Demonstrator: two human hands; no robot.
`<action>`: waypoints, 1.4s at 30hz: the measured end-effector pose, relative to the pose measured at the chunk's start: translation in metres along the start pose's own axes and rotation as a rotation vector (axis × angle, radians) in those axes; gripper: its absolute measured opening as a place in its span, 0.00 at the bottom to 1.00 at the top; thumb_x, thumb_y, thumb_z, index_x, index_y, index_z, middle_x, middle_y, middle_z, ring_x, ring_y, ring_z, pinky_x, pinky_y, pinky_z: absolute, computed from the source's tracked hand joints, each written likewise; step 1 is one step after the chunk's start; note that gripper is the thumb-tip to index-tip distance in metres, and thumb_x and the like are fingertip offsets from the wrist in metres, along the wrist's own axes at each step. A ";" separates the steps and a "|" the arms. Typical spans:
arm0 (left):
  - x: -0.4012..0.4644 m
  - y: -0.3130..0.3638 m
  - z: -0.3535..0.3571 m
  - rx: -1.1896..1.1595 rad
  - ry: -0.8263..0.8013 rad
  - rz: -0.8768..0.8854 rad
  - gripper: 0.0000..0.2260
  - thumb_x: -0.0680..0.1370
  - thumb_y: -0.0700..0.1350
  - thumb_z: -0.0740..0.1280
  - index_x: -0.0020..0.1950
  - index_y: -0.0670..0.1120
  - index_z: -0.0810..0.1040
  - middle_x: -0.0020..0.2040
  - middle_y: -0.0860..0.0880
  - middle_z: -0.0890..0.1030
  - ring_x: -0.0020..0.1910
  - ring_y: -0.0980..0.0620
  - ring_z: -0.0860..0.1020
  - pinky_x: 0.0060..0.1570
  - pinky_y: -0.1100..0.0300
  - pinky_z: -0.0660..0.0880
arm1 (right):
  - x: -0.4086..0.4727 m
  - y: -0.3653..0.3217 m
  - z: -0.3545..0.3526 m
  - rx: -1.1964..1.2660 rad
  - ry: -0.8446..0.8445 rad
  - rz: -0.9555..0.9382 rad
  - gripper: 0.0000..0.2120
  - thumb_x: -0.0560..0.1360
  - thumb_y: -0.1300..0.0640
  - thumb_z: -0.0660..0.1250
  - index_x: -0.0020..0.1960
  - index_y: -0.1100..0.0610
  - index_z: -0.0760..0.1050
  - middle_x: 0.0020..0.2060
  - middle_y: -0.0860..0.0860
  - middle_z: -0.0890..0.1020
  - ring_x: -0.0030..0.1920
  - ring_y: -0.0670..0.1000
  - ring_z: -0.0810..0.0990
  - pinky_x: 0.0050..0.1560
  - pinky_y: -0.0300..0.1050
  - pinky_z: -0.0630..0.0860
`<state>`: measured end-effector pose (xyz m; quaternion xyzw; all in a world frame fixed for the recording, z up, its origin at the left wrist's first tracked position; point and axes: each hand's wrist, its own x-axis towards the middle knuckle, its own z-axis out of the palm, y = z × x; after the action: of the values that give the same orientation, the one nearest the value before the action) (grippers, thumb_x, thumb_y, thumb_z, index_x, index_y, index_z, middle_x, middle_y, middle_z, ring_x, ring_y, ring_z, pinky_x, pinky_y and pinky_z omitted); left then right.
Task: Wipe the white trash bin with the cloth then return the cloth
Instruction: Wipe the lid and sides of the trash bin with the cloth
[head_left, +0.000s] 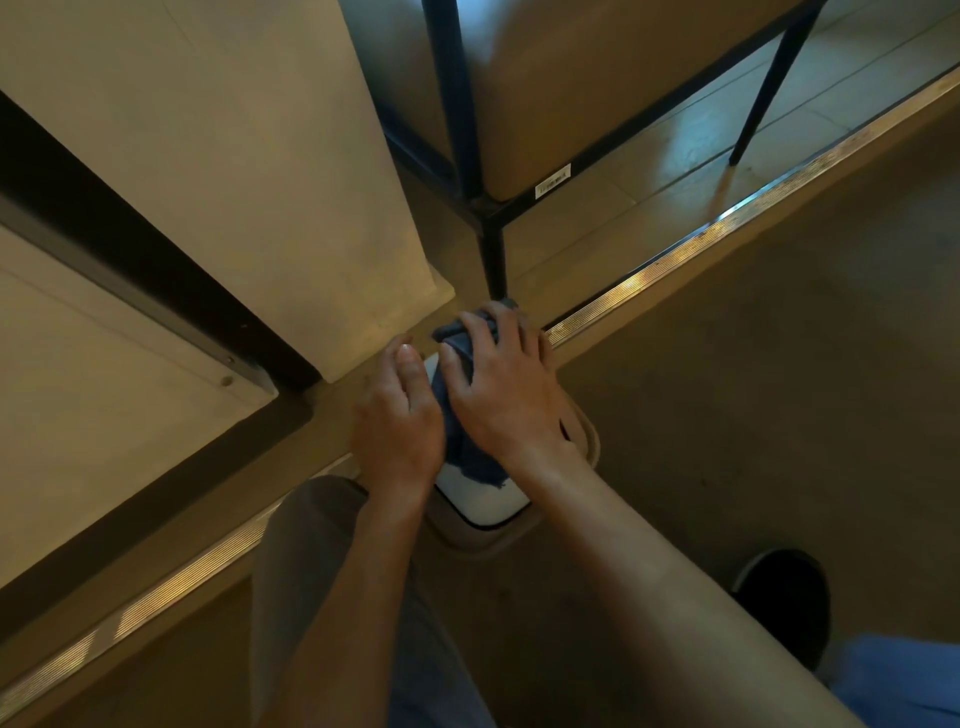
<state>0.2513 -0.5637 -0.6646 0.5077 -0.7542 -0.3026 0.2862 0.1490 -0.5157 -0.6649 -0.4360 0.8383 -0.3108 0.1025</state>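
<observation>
Right fingers (470, 338): spread and bent over the cloth (462, 415), pressing it down onto the bin; fingertips curl over the cloth's far edge.
Left fingers (402, 358): loosely curled, resting on the bin's left side just beside the cloth; whether they catch any of the cloth cannot be told.
Right hand (504, 395): centre of the frame, on top of the cloth.
Left hand (397, 426): just left of the right hand, touching the bin.
Cloth: dark blue, bunched, lying on the bin's top between and under the hands.
Bin (483, 501): white, centre of the frame, seen from above, mostly hidden by hands and cloth.
Chair leg (493, 260): dark metal, just above the hands.
Floor strip (675, 260): ridged metal, running diagonally from lower left to upper right.
Shoe (784, 597): dark, lower right.
</observation>
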 end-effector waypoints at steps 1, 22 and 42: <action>-0.001 0.001 0.000 0.004 0.005 0.008 0.16 0.88 0.55 0.49 0.65 0.53 0.75 0.49 0.52 0.81 0.44 0.62 0.77 0.46 0.57 0.76 | 0.002 0.002 0.001 0.013 0.008 -0.004 0.24 0.83 0.42 0.55 0.75 0.52 0.67 0.73 0.52 0.67 0.76 0.54 0.62 0.77 0.60 0.60; 0.000 -0.001 0.007 0.220 -0.030 -0.026 0.16 0.87 0.52 0.54 0.56 0.48 0.80 0.49 0.49 0.81 0.50 0.49 0.79 0.52 0.44 0.79 | -0.016 0.087 -0.024 0.683 -0.141 0.209 0.17 0.87 0.57 0.53 0.68 0.42 0.72 0.61 0.40 0.77 0.60 0.30 0.73 0.61 0.26 0.68; -0.004 0.000 0.006 0.259 -0.030 0.009 0.15 0.88 0.51 0.54 0.61 0.46 0.78 0.53 0.47 0.80 0.51 0.50 0.79 0.52 0.46 0.79 | -0.010 0.028 0.006 0.163 0.233 0.122 0.18 0.85 0.50 0.54 0.71 0.53 0.72 0.64 0.50 0.79 0.63 0.48 0.77 0.60 0.41 0.71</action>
<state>0.2479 -0.5592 -0.6687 0.5325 -0.7933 -0.2091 0.2082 0.1389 -0.4986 -0.6878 -0.3353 0.8416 -0.4194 0.0581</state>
